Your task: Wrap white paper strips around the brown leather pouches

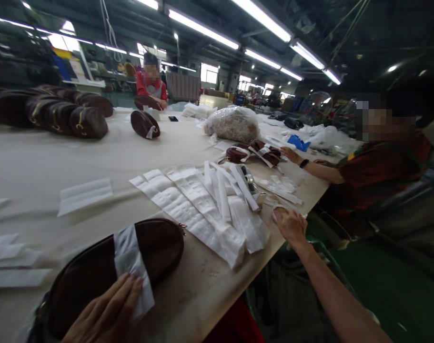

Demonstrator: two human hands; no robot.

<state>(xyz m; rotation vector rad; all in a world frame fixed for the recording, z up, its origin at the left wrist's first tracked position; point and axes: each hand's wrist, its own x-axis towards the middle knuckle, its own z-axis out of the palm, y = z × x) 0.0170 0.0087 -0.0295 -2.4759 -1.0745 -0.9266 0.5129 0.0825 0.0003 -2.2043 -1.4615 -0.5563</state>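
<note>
Left hand (105,305), near left: fingers straight, side by side, pressing on a white strip (133,259) across a dark brown zip pouch (156,247). Thumb not visible, so can't tell if this grip is pinching. Pouch lies on the table (105,152), near left, gold-tone zip pull (183,228) at its right end. Right hand (293,228), near right, at table edge: grip closed, fingers and thumb pinching a small tan roundish item (281,210), too blurred to name. The two hands are well apart.

Loose white sheets (18,278) at left edge; another white sheet (85,195) a bit farther, beyond pouch. Between the hands and farther out: spread pile of white padded sheets (188,205), narrow white strips (222,195) on top.

Beyond pile, right of middle: two brown pouches (234,155) with white wraps. Co-worker's hand (291,155) just right of them, dark wristband (304,163) on that arm. Blue plastic (298,143) near that hand. Clear stuffed plastic bag (234,124) behind pouches.

Farther left: one brown pouch (141,124) standing on edge, phone (173,118) to its right, row of brown pouches (90,121) at far left. Far side: co-worker in red (141,85) behind another brown pouch (145,101). Lit ceiling tubes (202,29) overhead.
</note>
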